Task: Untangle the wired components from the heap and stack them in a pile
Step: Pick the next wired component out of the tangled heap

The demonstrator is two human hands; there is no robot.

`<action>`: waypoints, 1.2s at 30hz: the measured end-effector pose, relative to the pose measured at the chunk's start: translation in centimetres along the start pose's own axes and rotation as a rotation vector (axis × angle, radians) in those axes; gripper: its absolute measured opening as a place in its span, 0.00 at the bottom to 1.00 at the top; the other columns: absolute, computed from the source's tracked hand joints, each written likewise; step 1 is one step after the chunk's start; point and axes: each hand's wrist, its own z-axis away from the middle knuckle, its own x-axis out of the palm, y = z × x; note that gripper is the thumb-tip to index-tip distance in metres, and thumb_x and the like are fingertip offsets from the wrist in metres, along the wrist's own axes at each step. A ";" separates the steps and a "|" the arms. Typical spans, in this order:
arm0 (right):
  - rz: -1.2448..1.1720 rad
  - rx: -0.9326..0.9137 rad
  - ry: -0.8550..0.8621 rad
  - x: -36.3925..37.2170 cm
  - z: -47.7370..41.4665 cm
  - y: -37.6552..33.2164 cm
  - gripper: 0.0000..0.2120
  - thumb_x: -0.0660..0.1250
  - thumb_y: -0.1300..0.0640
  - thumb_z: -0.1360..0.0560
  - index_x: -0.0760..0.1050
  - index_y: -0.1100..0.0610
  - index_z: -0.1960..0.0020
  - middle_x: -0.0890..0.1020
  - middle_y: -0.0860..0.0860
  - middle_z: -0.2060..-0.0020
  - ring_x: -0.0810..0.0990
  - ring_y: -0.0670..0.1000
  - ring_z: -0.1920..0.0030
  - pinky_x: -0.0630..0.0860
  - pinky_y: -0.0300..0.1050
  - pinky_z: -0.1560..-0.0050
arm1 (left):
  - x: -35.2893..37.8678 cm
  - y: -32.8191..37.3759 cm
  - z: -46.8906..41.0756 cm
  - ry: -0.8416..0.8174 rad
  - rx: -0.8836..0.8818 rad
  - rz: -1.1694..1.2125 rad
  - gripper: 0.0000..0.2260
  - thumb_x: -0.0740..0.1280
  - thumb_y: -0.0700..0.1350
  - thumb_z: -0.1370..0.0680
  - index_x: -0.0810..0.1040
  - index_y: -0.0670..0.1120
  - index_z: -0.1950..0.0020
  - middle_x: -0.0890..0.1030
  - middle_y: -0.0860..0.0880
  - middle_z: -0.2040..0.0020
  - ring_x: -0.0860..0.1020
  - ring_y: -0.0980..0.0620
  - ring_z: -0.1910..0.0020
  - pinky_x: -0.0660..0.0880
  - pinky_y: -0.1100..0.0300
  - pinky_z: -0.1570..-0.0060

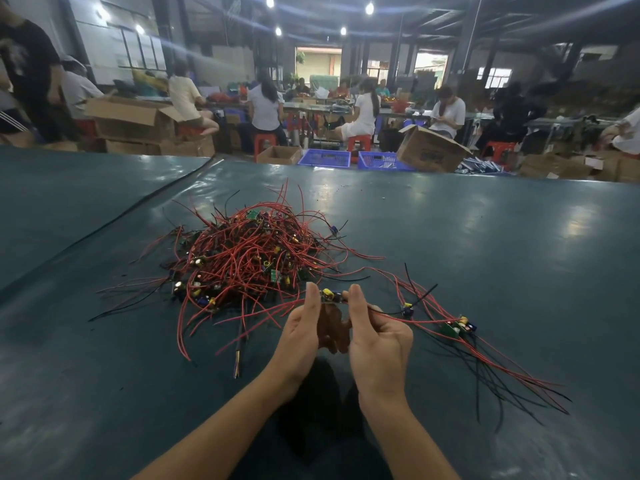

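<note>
One wired component (pixel 331 296) is pinched between left hand (pixel 301 336) and right hand (pixel 377 336); one heap (pixel 249 258) and one pile (pixel 457 327) are seen.

Ceiling lamps (pixel 369 8) are flaring overhead — streaks are smearing across the dim hall. Glare patches are showing on the table (pixel 485 230); edges are bowing, background blurring.

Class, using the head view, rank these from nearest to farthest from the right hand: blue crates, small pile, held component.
1. held component: pinched by the right hand.
2. small pile: on the table, to its right.
3. blue crates: beyond the table's far edge.
</note>
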 end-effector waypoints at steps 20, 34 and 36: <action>-0.113 0.327 0.203 -2.8 -3.5 -0.8 0.20 0.66 0.45 0.23 0.85 0.52 0.68 0.71 0.43 0.79 0.63 0.42 0.81 0.62 0.35 0.81 | -1.2 -2.0 -1.6 -0.144 0.241 -0.143 0.21 0.61 0.57 0.24 0.67 0.52 0.77 0.71 0.50 0.78 0.70 0.53 0.76 0.71 0.64 0.67; 0.112 0.276 -0.055 -0.8 -1.2 -0.6 0.19 0.70 0.45 0.26 0.81 0.61 0.65 0.75 0.50 0.76 0.71 0.46 0.73 0.72 0.42 0.71 | -2.0 -2.7 -2.1 -0.123 0.191 -0.060 0.22 0.63 0.57 0.23 0.71 0.51 0.75 0.72 0.50 0.75 0.73 0.53 0.75 0.73 0.63 0.67; 0.115 0.277 -0.083 -0.1 -0.6 -0.5 0.19 0.69 0.47 0.24 0.82 0.62 0.63 0.81 0.60 0.69 0.78 0.54 0.66 0.82 0.53 0.59 | -2.0 -2.7 -2.2 -0.134 0.187 -0.079 0.21 0.63 0.56 0.22 0.75 0.52 0.74 0.74 0.55 0.74 0.75 0.56 0.73 0.73 0.62 0.65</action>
